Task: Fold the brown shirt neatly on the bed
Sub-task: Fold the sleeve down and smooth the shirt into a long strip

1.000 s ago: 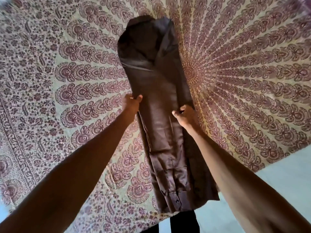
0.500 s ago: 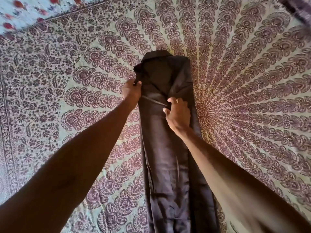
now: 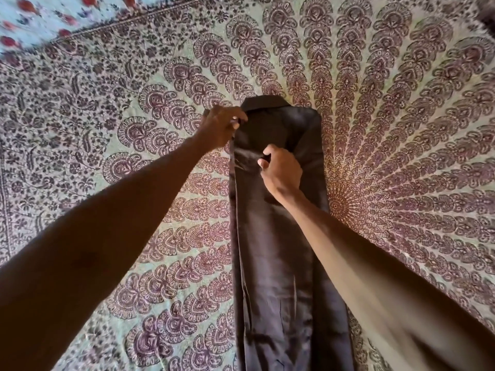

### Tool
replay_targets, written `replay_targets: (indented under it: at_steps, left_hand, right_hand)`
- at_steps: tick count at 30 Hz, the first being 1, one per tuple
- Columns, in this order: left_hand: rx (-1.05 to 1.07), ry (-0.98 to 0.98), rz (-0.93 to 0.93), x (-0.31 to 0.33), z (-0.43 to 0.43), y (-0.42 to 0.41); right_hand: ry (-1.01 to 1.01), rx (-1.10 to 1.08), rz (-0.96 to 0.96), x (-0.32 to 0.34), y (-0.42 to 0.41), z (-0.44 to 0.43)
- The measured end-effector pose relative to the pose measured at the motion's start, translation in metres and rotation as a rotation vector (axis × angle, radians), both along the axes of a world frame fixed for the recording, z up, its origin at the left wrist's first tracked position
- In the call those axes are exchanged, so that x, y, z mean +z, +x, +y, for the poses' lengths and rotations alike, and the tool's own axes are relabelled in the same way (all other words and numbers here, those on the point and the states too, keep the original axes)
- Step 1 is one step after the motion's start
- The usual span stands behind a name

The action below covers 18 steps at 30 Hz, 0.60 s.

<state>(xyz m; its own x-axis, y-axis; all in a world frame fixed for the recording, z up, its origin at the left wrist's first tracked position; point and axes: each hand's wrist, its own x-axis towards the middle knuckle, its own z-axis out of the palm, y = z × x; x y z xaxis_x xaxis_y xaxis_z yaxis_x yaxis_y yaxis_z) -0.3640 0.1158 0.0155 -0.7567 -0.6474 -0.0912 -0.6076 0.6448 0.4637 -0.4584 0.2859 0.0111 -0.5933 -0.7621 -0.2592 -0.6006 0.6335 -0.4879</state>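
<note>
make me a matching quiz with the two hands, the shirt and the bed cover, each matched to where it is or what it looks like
Column one:
1. left hand
2. right hand
3. shirt
4. bed cover

Column two:
a. pinches a fold in the upper middle of the shirt
b. printed with purple fan shapes
c. holds the shirt's edge beside the collar
d. lies flat as a long narrow brown strip

Pairs: 1-c, 2-a, 3-d, 4-b
</note>
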Motion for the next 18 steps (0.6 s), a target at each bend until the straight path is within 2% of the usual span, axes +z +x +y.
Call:
replay_targets:
  at_steps: [4, 8, 10, 13, 18]
  left_hand:
    - [-0.149, -0.076, -0.202, 0.0, -0.033, 0.002]
    - [-0.084, -0.18, -0.253, -0.001, -0.045, -0.001]
    - [-0.045, -0.209, -0.288, -0.003, -0.049, -0.004]
    - [0.049, -0.109, -0.309, -0.011, -0.048, -0.008]
    - [0.27, 0.091, -0.07, -0.027, -0.031, -0.007]
  right_hand:
    - [-0.022, -0.082, -0.003, -0.001, 0.001, -0.006]
    - [-0.081, -0.1, 0.014, -0.005, 0.006, -0.009]
    - [-0.134, -0.07, 0.117, -0.009, 0.01, -0.009]
    - [-0.157, 0.062, 0.333, -0.02, 0.013, -0.011]
    - [-0.097, 0.38, 0.429, -0.037, 0.021, -0.006]
